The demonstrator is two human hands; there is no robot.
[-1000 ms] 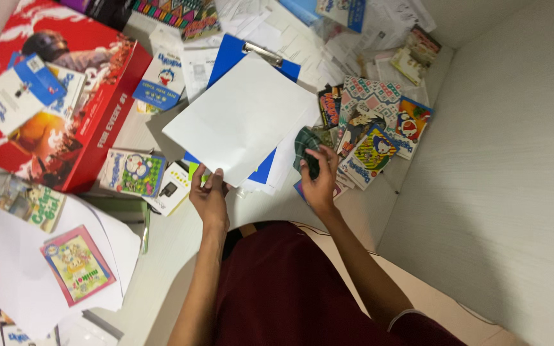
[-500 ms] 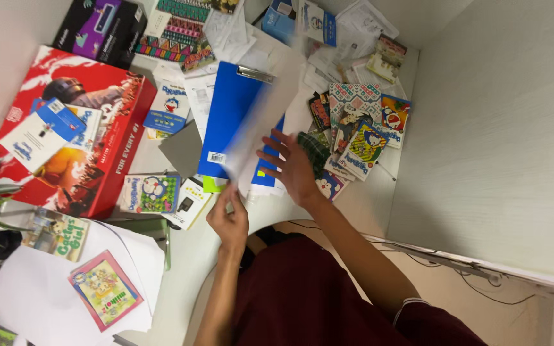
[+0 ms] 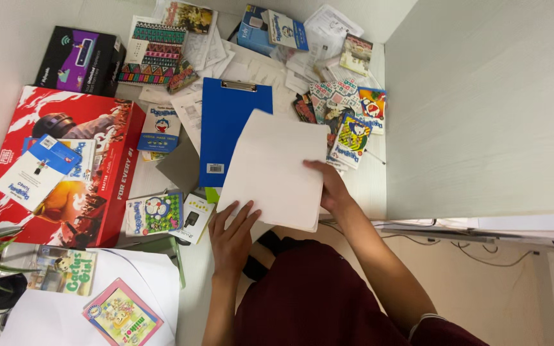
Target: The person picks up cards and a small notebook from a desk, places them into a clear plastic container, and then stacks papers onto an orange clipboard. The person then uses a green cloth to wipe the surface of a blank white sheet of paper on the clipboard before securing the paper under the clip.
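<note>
while both hands are on the white sheet stack, best handling looks like: keep the palms flat, press evenly, and square the edges against the table before shifting anything, since the paper overlaps the blue clipboard and could skate on its smooth face

left hand: fingers spread, tips resting on the stack's near-left corner, palm down, wrist straight, forearm running back toward the body. grip released, flat contact only, nothing pinched

right hand: at the stack's right edge, fingers partly hidden behind or under the paper, so i can't tell if it's clamping the edge or just steadying it. elbow bent, forearm angled in from the lower right

stack location: lying on the table just ahead of the person's lap, top-left corner over the clipboard's lower right, right edge near the pile of colourful comic booklets

nearby: red game box well off to the left, small cartoon booklet and a small white card pack just left of the left hand

risk as i judge it: uneven push fans the sheets, or nudges the booklets
</note>
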